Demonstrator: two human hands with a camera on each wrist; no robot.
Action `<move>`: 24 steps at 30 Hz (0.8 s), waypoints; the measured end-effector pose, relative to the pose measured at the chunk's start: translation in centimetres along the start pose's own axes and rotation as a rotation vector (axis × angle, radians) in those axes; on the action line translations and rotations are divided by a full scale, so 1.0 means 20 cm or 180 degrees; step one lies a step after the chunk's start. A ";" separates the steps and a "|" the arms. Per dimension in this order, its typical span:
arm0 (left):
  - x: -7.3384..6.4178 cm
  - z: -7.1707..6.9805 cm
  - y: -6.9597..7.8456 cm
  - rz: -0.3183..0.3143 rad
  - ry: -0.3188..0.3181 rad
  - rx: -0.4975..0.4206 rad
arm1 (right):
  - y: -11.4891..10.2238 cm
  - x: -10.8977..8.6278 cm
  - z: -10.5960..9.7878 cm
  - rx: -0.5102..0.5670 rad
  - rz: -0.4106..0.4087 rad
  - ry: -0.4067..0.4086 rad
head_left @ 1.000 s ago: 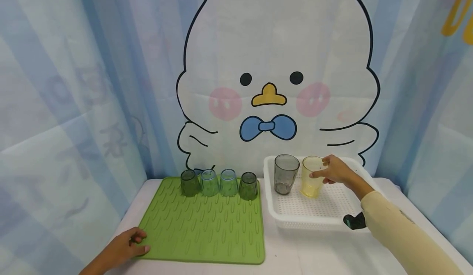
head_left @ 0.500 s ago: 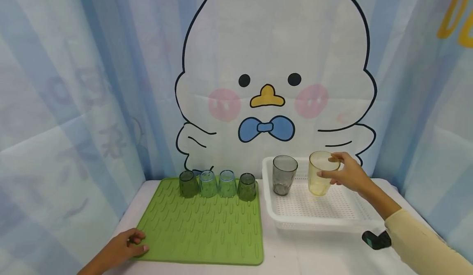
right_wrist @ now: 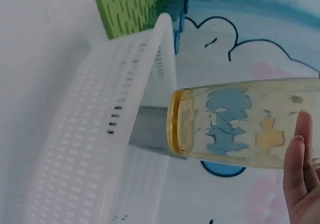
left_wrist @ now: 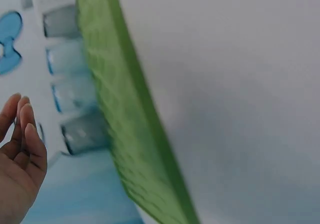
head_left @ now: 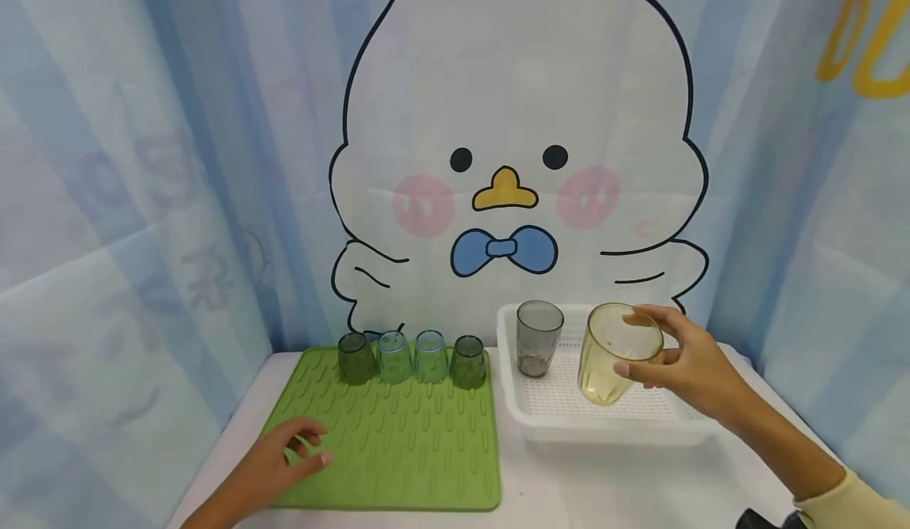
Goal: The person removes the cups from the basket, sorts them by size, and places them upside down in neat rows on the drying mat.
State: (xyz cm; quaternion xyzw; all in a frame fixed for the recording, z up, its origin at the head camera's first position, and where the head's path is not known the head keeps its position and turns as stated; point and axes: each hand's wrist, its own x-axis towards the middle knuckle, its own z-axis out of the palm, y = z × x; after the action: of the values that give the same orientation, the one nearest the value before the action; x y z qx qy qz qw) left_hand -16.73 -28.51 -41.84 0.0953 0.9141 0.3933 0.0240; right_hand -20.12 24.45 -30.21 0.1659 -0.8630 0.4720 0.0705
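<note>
My right hand (head_left: 693, 363) grips a clear yellow drinking glass (head_left: 604, 363) near its rim; the glass tilts a little over the white basket (head_left: 618, 428). In the right wrist view the yellow glass (right_wrist: 235, 126) shows its thick base, raised above the basket's wall (right_wrist: 85, 149). A grey glass (head_left: 538, 339) stands upright in the basket. Over the front left of the green drying mat (head_left: 398, 450) is my left hand (head_left: 273, 462), holding nothing, its fingers loosely bent. The left wrist view also shows this left hand (left_wrist: 22, 159) with nothing in it.
Along the mat's back edge stand several small glasses in a row: a dark one (head_left: 357, 359), two bluish ones, and another dark one (head_left: 468, 362) at the right. A patterned curtain (head_left: 512, 79) hangs close behind. The white tablecloth (head_left: 554, 489) shows in front of the basket.
My right hand has lifted the yellow glass from the basket and brought it nearer. My left hand has moved right and slightly up from the mat's left edge.
</note>
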 end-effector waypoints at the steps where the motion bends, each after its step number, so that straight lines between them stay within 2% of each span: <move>1: 0.00 0.02 0.05 0.0070 -0.0012 -0.0026 | -0.02 -0.02 0.02 0.0068 -0.0025 -0.0050; 4: -0.01 0.07 0.19 0.0258 -0.0065 -0.0138 | -0.09 -0.08 0.08 0.0337 -0.0118 -0.0208; 8: -0.02 0.15 0.35 0.0599 -0.0271 -0.0238 | -0.16 -0.15 0.18 0.0745 -0.0270 -0.0521; 13: -0.04 0.23 0.53 0.0885 -0.0513 -0.0533 | -0.21 -0.21 0.31 0.1340 -0.0427 -0.0992; 15: -0.05 0.26 0.59 0.1012 -0.0529 -0.0623 | -0.22 -0.22 0.36 0.1549 -0.0407 -0.1150; 20: -0.07 0.34 0.72 0.1306 -0.0530 -0.0635 | -0.24 -0.24 0.47 0.1742 -0.0253 -0.1423; 24: -0.07 0.38 0.79 0.1379 -0.0520 -0.0604 | -0.24 -0.25 0.54 0.1737 -0.0209 -0.1565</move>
State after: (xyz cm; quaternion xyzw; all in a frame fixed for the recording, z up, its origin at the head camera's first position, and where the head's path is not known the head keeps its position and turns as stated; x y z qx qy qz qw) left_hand -12.04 -12.69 -35.78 0.3178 0.8264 0.4644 0.0217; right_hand -13.42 14.15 -33.69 0.3148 -0.6907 0.6283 -0.1707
